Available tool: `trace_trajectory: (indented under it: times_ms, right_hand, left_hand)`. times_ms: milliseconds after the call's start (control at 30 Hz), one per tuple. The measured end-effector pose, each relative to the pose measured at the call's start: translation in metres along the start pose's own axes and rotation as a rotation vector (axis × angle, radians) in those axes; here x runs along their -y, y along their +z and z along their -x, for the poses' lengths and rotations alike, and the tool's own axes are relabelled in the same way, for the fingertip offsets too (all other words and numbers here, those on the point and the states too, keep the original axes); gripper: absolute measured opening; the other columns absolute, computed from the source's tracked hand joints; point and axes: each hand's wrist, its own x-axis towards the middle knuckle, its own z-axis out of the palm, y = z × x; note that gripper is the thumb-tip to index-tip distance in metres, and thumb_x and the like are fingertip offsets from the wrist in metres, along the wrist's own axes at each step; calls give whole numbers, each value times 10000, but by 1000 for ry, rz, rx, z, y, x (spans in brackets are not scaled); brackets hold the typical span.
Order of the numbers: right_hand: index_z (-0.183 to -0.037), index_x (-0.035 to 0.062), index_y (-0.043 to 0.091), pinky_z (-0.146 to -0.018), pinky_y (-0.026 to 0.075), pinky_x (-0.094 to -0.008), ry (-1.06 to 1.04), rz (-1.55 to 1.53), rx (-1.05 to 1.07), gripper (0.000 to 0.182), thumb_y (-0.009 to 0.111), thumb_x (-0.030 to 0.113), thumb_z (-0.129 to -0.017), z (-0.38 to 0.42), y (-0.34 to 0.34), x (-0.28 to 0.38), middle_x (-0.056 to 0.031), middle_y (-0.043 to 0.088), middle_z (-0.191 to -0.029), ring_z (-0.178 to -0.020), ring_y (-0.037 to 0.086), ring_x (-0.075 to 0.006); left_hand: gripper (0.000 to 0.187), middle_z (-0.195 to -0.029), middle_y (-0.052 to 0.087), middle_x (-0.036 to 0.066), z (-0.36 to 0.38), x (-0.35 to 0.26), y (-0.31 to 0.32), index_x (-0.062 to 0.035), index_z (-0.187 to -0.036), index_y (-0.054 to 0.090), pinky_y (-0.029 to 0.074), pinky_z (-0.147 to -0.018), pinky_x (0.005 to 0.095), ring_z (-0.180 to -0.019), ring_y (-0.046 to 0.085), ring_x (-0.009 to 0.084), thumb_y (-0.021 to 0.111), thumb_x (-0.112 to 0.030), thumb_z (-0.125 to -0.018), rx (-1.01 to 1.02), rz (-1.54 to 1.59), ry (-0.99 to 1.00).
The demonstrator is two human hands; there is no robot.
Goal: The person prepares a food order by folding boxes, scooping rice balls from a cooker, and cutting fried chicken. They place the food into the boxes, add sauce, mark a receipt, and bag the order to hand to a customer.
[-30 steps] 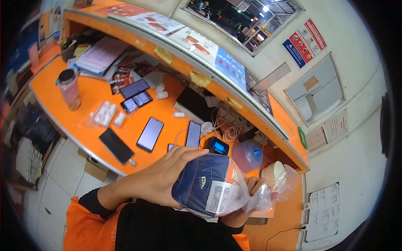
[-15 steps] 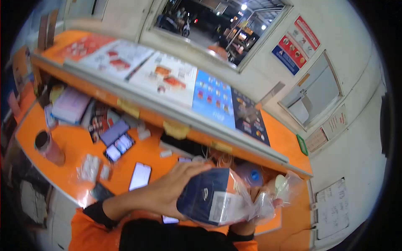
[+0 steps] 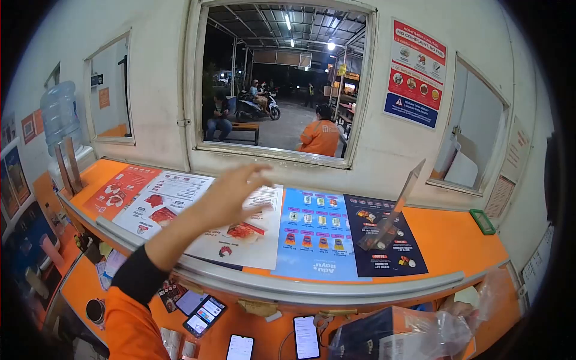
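My left hand [image 3: 237, 189] is raised above the menu sheets on the counter, fingers spread, with nothing in it. Its orange sleeve and black cuff come up from the lower left. At the lower right is a dark blue and orange box [image 3: 375, 333] inside a clear plastic bag [image 3: 450, 327], with a white label on one side. My right hand [image 3: 461, 308] grips the gathered top of that bag and is partly covered by the film. Beneath my left hand lies a white menu sheet [image 3: 264, 255] with food pictures.
An orange counter ledge [image 3: 447, 234] runs across, with a clear stand [image 3: 393, 216] and a green frame [image 3: 482, 221] on it. Several phones, among them one with a lit screen [image 3: 306, 337], lie on the lower desk. Beyond the window a person in orange [image 3: 321, 137] sits outside.
My left hand has let go of the boxed bag and risen over the counter. The bag now sits lower right, still in my right hand. The view has tilted up and levelled.
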Motion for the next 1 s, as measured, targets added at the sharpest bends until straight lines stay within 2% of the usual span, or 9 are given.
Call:
trace_trajectory:
  times_ms: [33, 100, 133, 233, 333, 433, 633, 933, 1000]
  right_hand:
    - [-872, 70, 531, -579, 427, -340, -7, 9, -2, 441, 474, 505, -917, -6, -3, 0, -51, 477, -652, -580, 470, -184]
    - [-876, 70, 530, -575, 422, -336, -24, 34, -18, 432, 471, 496, -921, -10, -3, 4, -47, 471, -648, -576, 464, -179]
    - [-879, 70, 529, -573, 420, -334, -28, 42, -25, 427, 470, 491, -923, -13, -2, 4, -45, 468, -645, -573, 461, -177]
    - [-886, 69, 528, -566, 412, -327, -54, 68, -40, 414, 466, 477, -930, -17, -1, 11, -39, 458, -639, -566, 453, -170]
    - [-893, 69, 526, -559, 405, -321, -75, 82, -50, 401, 462, 463, -937, -18, 1, 19, -33, 449, -633, -559, 445, -164]
    - [-900, 68, 525, -552, 397, -315, -101, 105, -59, 388, 459, 448, -943, -15, 5, 31, -27, 440, -626, -552, 437, -157]
    - [-913, 67, 522, -538, 382, -302, -158, 141, -43, 362, 451, 420, -956, -17, 15, 52, -15, 422, -614, -538, 420, -144]
    - [-934, 66, 518, -518, 360, -283, -189, 102, 61, 324, 440, 377, -976, -30, 42, 59, 3, 394, -595, -517, 396, -125]
    - [-921, 54, 521, -499, 315, -277, -180, 62, 94, 288, 432, 320, -986, -30, 64, 59, 18, 369, -580, -500, 372, -107]
  left_hand:
    - [220, -1194, 561, 106, -3, 25, 9, -64, -932, 617, 417, -910, 421, -1086, 532, 316, 714, -182, -775, -73, -139, 70]
    - [152, -1098, 597, 90, 2, 66, 27, -48, -771, 585, 428, -849, 399, -1012, 551, 299, 705, -142, -779, -174, -229, 69]
    - [179, -1050, 615, 82, 7, 84, 33, -40, -691, 569, 433, -819, 387, -975, 561, 290, 700, -121, -780, -222, -273, 67]
    - [272, -923, 600, 96, 27, 127, 49, -13, -615, 539, 446, -691, 372, -806, 574, 252, 680, -139, -810, -440, -59, -179]
    - [270, -860, 548, 103, 53, 152, 63, -7, -681, 569, 444, -672, 341, -713, 549, 212, 689, -203, -822, -507, 156, -765]
    - [285, -856, 520, 104, 61, 162, 75, -12, -751, 586, 446, -678, 332, -701, 528, 185, 699, -264, -821, -642, 246, -857]
    - [265, -929, 523, 116, 60, 152, 84, -32, -858, 597, 460, -708, 325, -719, 542, 186, 710, -265, -800, -567, 302, -851]
    - [223, -975, 496, 95, 61, 157, 76, -35, -902, 608, 456, -722, 309, -756, 526, 166, 700, -208, -795, -543, 347, -913]
    - [200, -962, 511, 108, 61, 163, 78, -43, -893, 608, 461, -727, 327, -745, 543, 187, 699, -182, -782, -588, 353, -906]
